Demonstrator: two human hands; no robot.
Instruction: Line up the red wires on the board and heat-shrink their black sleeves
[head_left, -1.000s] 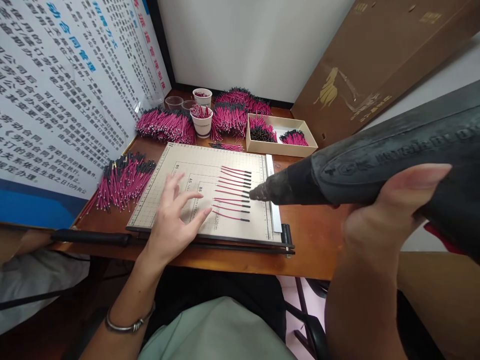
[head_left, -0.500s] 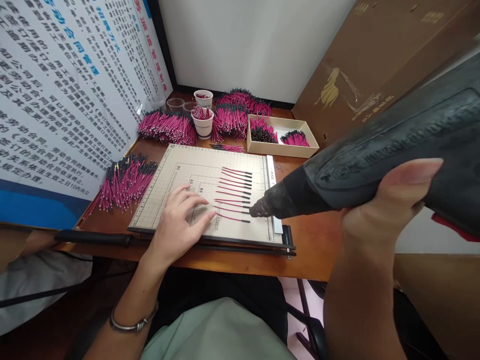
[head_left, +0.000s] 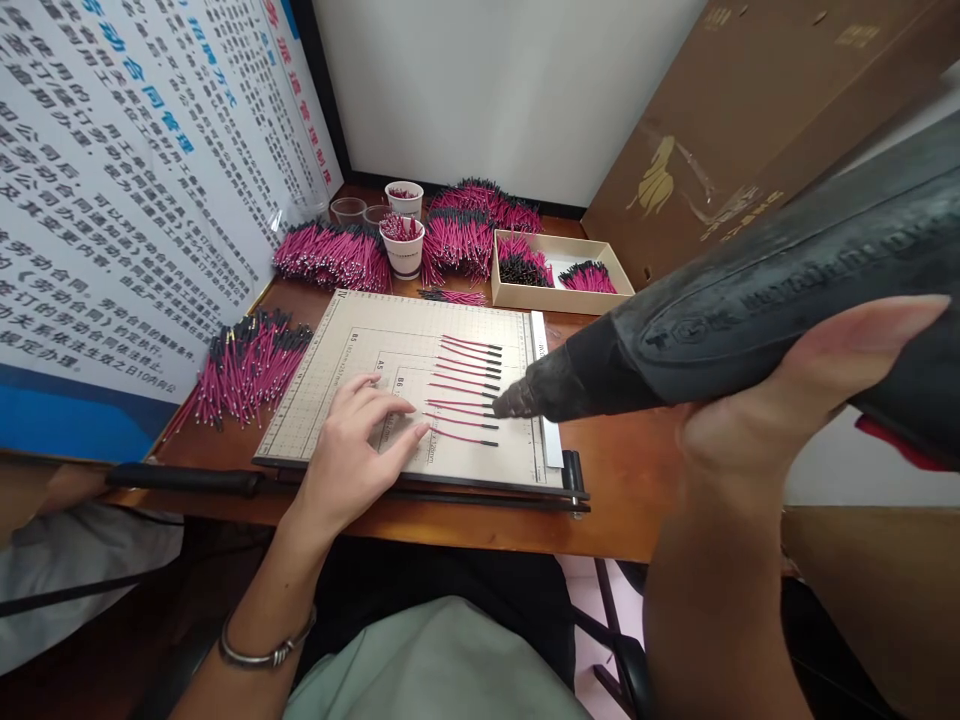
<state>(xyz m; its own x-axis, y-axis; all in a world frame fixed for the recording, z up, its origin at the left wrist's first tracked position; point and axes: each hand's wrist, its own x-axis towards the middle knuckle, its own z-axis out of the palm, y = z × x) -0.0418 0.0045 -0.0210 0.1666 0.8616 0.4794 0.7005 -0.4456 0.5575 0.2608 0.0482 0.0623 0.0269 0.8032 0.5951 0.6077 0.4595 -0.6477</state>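
Held in my right hand [head_left: 795,370] is a black heat gun [head_left: 720,310], its nozzle pointing left over the black sleeved ends of several red wires [head_left: 465,384]. These wires lie side by side in a row across the paper trimmer's gridded board [head_left: 367,325]. My left hand [head_left: 367,430] rests on the board with its fingers apart. Its thumb and forefinger tips sit close to the bare left ends of the nearest wires; whether they touch them I cannot tell.
Piles of red wires with black ends [head_left: 255,370] lie left of and behind the trimmer. Paper cups [head_left: 405,250] and a shallow cardboard box [head_left: 562,296] hold more. The trimmer's black handle [head_left: 184,477] runs along the front. A person's grey sleeve [head_left: 90,560] shows at lower left.
The heat gun's nozzle has shifted slightly left and up along the row, and my right hand has tilted with it. My left hand has hardly moved.
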